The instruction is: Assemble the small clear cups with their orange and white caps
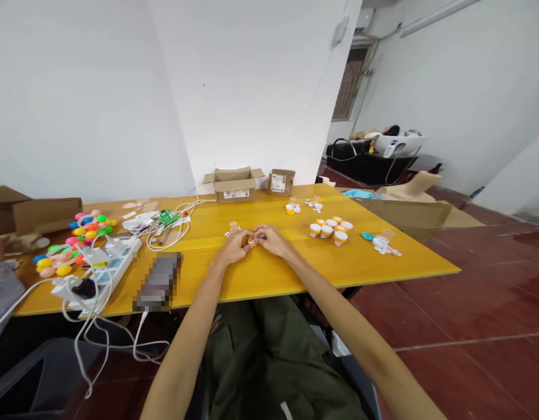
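Both my hands meet over the middle of the yellow table [269,274]. My left hand [234,245] and my right hand [272,238] have their fingers pinched together around a small orange piece [252,240]. It is too small to name. A small clear vial [233,226] stands just behind my left hand. To the right, a cluster of several orange pill bottles with white caps [331,228] stands on the table.
White caps and small parts [302,206] lie further back, and more white bits with a teal cap [381,243] at the right. Two open cardboard boxes [234,185] stand at the far edge. At the left lie coloured plastic eggs [83,233], a power strip with cables [107,265] and a phone [158,281].
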A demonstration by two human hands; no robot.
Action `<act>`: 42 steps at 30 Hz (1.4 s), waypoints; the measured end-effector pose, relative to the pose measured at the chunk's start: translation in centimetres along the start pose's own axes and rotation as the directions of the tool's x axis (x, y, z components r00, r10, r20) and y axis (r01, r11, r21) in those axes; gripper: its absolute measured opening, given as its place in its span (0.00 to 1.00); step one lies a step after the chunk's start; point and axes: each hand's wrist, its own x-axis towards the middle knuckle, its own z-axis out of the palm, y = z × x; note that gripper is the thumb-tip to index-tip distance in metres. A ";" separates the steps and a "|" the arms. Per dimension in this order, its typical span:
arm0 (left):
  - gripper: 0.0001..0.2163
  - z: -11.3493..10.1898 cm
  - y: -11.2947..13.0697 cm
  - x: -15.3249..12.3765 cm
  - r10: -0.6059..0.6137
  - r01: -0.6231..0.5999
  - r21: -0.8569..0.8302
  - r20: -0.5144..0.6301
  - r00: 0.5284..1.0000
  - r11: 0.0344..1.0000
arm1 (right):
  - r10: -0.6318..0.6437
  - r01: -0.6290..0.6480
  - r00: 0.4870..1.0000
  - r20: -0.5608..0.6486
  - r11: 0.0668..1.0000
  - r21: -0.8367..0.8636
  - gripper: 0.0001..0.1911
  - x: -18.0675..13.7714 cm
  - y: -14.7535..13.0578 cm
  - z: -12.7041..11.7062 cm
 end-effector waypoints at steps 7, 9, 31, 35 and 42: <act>0.07 -0.1 0.2 0.0 -0.017 0.017 -0.001 0.001 1.000 1.000 | -0.023 0.023 1.000 -0.008 0.999 -0.027 0.09 -0.2 -0.3 0.0; 0.07 -0.1 0.1 0.0 -0.020 0.020 -0.003 0.004 1.000 1.000 | -0.035 0.035 0.999 -0.006 0.999 -0.034 0.10 -0.3 -0.3 0.0; 0.09 0.1 -0.3 0.0 -0.013 0.013 -0.007 0.000 1.000 1.000 | -0.037 0.029 0.995 -0.095 0.996 -0.090 0.07 -0.4 -0.2 -0.2; 0.09 0.0 -0.1 0.0 -0.026 0.026 -0.002 0.002 1.000 1.000 | -0.025 0.000 0.986 -0.168 0.988 -0.151 0.07 -0.6 0.6 -0.8; 0.10 -0.1 0.2 0.0 -0.035 0.035 -0.009 0.006 0.999 0.999 | -0.076 0.050 0.991 -0.108 0.973 -0.224 0.08 -1.0 1.2 -1.1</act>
